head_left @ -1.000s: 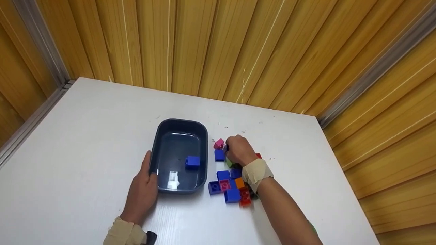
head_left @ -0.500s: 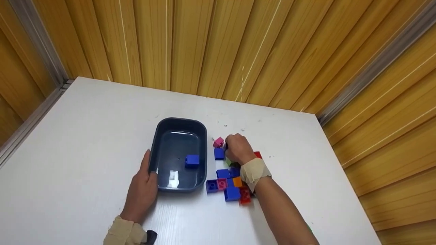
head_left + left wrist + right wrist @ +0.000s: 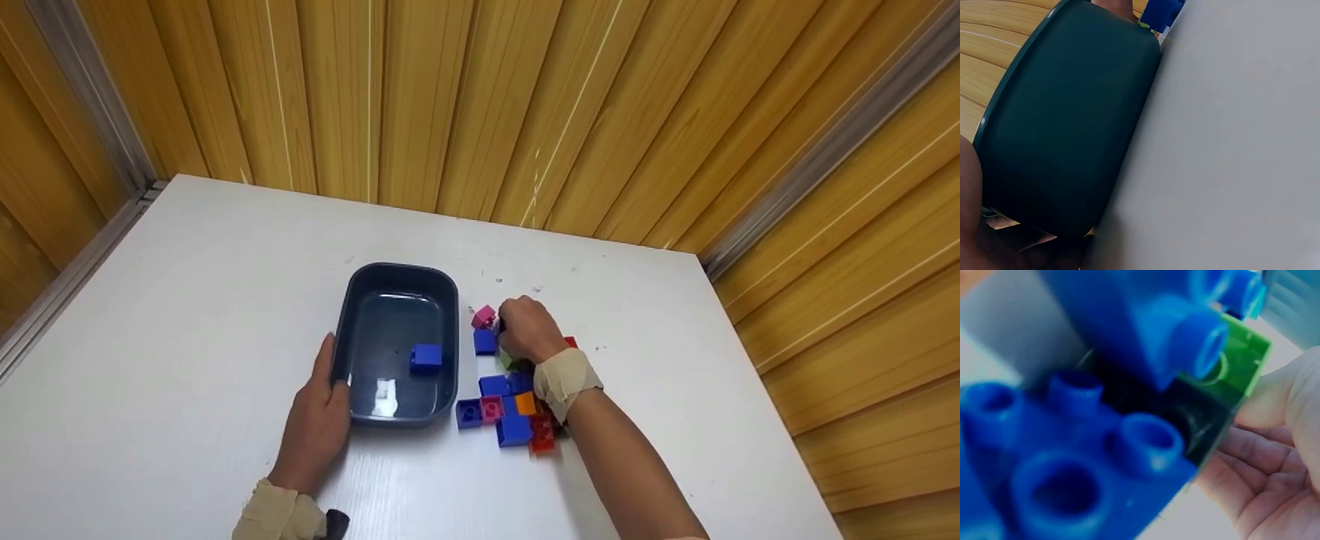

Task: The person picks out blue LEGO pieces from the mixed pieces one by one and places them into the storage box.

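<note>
A dark blue plastic tray stands on the white table with one blue toy brick inside. Along its left wall lies my left hand, fingers straight and thumb by the near corner. In the left wrist view the tray's outer wall fills much of the picture. My right hand reaches down among the loose bricks, fingers bent, beside a pink brick and a blue brick. A green brick is close to its fingers in the right wrist view; I cannot tell whether they grip anything, as bricks hide the fingertips.
Nearer me lies a cluster of blue, pink, orange and red bricks, partly under the right wrist. A red brick shows beyond that wrist. Wood-patterned panels rise behind the table and at its sides.
Both hands, the tray and the bricks hold nearly the same places. The head view shifts slightly.
</note>
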Action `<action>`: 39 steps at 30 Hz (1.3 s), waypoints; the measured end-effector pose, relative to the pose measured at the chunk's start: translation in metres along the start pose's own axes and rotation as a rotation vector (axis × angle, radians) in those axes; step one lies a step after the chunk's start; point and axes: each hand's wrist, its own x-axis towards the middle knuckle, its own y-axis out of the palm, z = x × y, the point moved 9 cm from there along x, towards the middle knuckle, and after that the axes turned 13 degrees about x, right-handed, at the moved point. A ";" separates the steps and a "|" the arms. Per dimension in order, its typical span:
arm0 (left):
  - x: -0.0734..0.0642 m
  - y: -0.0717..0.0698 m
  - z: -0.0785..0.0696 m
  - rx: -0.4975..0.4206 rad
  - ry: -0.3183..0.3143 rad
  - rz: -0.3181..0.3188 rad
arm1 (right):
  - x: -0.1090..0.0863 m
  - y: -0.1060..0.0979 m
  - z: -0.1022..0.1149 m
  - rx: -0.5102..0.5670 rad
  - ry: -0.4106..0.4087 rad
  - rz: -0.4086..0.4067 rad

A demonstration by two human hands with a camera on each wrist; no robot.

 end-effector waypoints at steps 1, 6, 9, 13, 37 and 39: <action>0.000 0.000 0.000 0.000 0.003 -0.004 | 0.000 -0.001 0.000 0.001 -0.004 -0.002; 0.000 0.000 -0.001 0.003 0.010 -0.017 | -0.001 -0.007 0.002 0.019 -0.011 -0.012; 0.000 0.000 0.000 0.004 0.006 -0.013 | -0.003 -0.011 0.003 0.044 0.008 -0.003; 0.001 0.001 0.000 0.002 0.004 -0.002 | -0.005 -0.019 0.006 0.064 0.039 0.012; 0.002 0.002 0.002 -0.004 -0.003 0.004 | -0.009 -0.051 0.046 0.054 -0.019 0.045; 0.002 0.002 0.002 -0.005 -0.004 0.003 | -0.008 -0.052 0.051 0.057 -0.009 0.055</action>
